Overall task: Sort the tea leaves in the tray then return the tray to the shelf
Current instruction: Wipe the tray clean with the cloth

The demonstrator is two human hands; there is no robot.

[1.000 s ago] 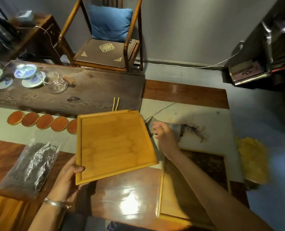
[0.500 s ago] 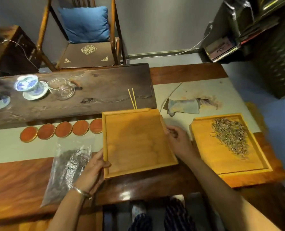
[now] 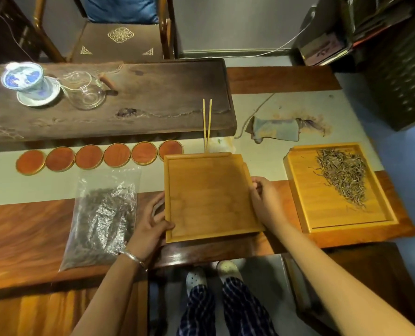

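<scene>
An empty bamboo tray (image 3: 208,197) lies flat on the table in front of me. My left hand (image 3: 150,224) grips its left edge near the front corner, thumb on the rim. My right hand (image 3: 264,200) holds the right edge, fingers curled over the rim. A second bamboo tray (image 3: 322,214) sits to the right with a pile of pale green tea leaves (image 3: 342,175) in its far half. A clear plastic bag of dark tea leaves (image 3: 102,217) lies to the left of the empty tray.
Thin bamboo tongs (image 3: 207,122) lie just behind the empty tray. A row of round red coasters (image 3: 99,156) lines the cloth runner. A dark tea board (image 3: 128,100) carries a lidded cup (image 3: 25,78) and glass pitcher (image 3: 84,90). A shelf (image 3: 371,25) stands at right.
The empty tray came down from a tilted, lifted pose to lie flat on the table. My right hand moved onto its right edge. The view swung to show the tray with leaves.
</scene>
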